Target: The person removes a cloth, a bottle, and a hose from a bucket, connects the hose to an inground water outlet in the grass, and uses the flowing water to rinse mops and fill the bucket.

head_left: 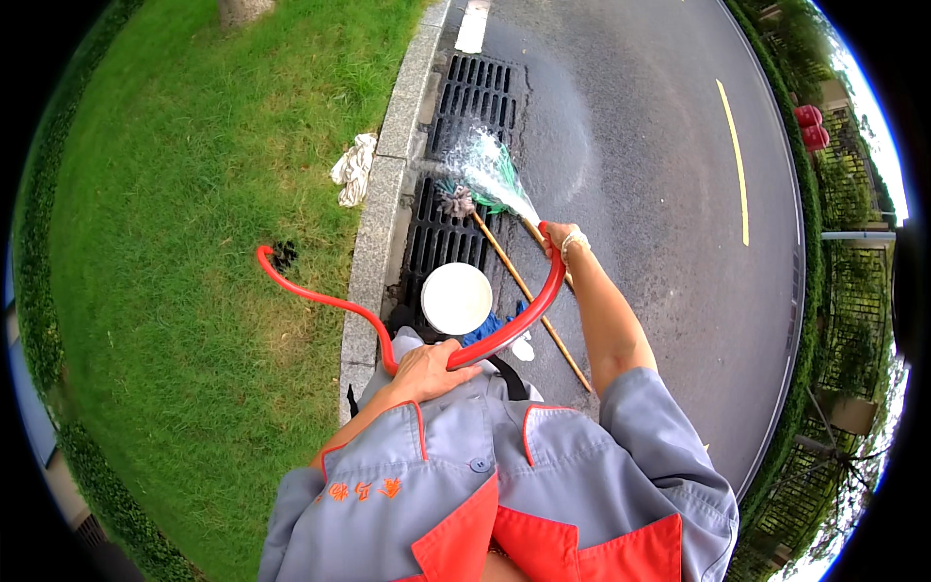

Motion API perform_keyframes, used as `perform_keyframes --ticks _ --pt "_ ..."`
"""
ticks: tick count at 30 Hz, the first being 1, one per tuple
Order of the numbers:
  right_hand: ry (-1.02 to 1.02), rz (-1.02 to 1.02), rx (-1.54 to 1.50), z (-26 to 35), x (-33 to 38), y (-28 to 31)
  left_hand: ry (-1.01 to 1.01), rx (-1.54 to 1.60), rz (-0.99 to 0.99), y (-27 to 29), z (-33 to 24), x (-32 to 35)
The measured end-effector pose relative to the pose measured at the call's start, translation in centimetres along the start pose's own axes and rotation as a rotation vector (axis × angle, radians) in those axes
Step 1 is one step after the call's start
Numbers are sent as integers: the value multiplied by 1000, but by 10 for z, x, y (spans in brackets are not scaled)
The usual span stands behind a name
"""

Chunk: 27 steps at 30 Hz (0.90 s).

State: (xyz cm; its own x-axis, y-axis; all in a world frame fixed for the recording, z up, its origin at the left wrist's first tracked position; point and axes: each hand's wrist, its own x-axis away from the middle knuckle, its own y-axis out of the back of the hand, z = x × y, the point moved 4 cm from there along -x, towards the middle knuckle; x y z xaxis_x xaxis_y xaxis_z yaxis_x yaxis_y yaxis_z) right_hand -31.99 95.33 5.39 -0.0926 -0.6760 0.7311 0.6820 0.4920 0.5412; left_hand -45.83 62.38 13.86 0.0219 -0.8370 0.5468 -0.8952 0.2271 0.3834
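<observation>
Near its open end, a red hose is held in my right hand, and a white spray of water fans forward from it. My left hand is wrapped round the same hose close to my waist. Under the spray lie the green bristles of a broom and the grey head of a mop, on a black drain grate. Their wooden handles slant back toward me on the right. A round white bucket stands on the grate just ahead of my left hand.
A stone curb separates the grass on the left from the asphalt road. A whitish rag lies at the curb's grass side. From a dark hole in the lawn the hose emerges. Something blue lies beside the bucket.
</observation>
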Motion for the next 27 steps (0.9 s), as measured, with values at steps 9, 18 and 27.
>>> perform_keyframes --ticks 9,18,27 --pt "21 35 101 -5 -6 0 -23 -12 19 -2 -2 0" --pt "7 -11 11 18 9 3 -42 27 -79 -2 -3 -4" --pt "48 -43 193 26 -6 6 -38 43 -106 -2 -3 -5"
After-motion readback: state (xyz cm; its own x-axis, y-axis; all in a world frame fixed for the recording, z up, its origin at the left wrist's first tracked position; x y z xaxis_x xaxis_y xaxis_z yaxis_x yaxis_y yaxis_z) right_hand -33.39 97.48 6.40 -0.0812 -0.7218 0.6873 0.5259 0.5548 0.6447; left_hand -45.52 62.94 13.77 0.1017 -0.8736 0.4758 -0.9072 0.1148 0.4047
